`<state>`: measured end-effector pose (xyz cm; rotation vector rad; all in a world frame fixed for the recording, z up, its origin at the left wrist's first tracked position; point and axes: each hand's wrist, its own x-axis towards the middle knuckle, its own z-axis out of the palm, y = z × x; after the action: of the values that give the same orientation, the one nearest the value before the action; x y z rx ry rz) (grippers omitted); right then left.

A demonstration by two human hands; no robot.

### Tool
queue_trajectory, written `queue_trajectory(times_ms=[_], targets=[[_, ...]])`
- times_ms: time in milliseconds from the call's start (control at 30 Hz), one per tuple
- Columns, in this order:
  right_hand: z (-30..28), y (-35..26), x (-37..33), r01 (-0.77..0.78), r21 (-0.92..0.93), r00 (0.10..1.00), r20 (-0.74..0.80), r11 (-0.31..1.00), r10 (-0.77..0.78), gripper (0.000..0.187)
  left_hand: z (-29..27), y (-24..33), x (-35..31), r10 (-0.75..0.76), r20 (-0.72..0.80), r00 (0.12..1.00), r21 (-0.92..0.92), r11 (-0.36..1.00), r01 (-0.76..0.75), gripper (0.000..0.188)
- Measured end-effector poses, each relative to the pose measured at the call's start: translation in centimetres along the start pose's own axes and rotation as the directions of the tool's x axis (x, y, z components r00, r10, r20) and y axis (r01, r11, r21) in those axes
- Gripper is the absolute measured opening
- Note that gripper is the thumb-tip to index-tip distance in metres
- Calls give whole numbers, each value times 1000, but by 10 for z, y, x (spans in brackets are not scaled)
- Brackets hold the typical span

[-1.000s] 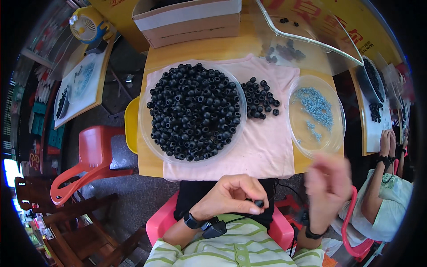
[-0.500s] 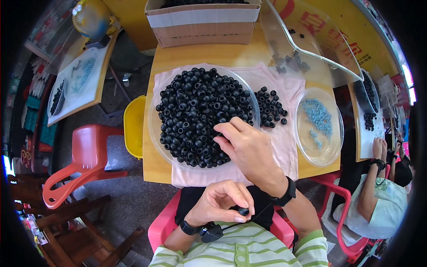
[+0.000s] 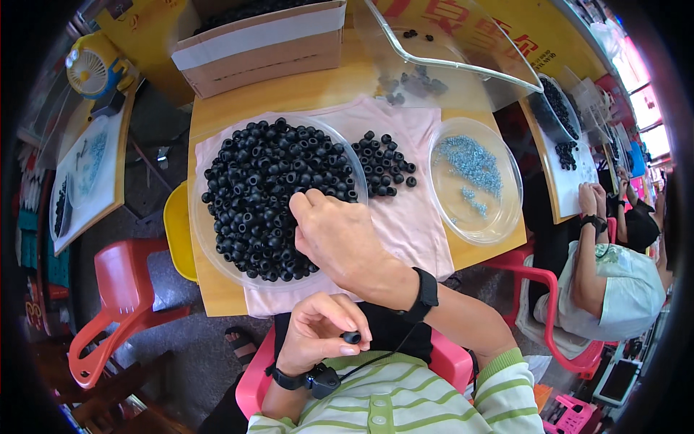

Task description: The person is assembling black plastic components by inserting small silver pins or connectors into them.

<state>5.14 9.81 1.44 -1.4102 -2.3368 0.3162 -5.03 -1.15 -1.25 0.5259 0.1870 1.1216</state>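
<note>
Between the thumb and fingertips of my left hand is one small black hollow plastic cap, held over my lap. My right hand reaches into a big heap of the same black caps. Its fingers are drawn together at the heap's right side, and whatever is at their tips is hidden. The heap fills a round clear tray lying on a pink cloth. Beside that tray a smaller group of loose caps lies on the cloth. Further right, tiny blue pieces sit in another clear round tray.
A cardboard box with black parts inside stands at the table's back. A clear plastic bin tilts at the back right. Left of the table are a yellow tub and a red chair. Another person's hands work at the right-hand table.
The view has shifted, so the table sits further left. My right hand remains at the heap, its fingers now closer together and turned downward. My left hand still holds its cap.
</note>
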Motion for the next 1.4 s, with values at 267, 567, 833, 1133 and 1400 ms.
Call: queue_trajectory(times_ms=[267,567,833,1133,1400], targets=[[6,7,-2,-37,108,998,-52,994,42,13,9,-2,2,-49,-84,995,136,989,60,30],[-49,34,-55,-110,240,946,-273,965,176,15,4,-5,4,-55,-92,994,148,987,68,27],[-51,71,-115,-256,62,926,-271,965,263,10,5,-20,18,-117,-133,984,173,975,139,29],[-114,142,-127,-263,-27,963,-61,964,261,7,13,-34,26,-98,-211,973,247,957,150,23],[-97,159,-115,-178,-5,983,52,984,178,7,21,-38,31,-155,-301,941,227,947,229,21]])
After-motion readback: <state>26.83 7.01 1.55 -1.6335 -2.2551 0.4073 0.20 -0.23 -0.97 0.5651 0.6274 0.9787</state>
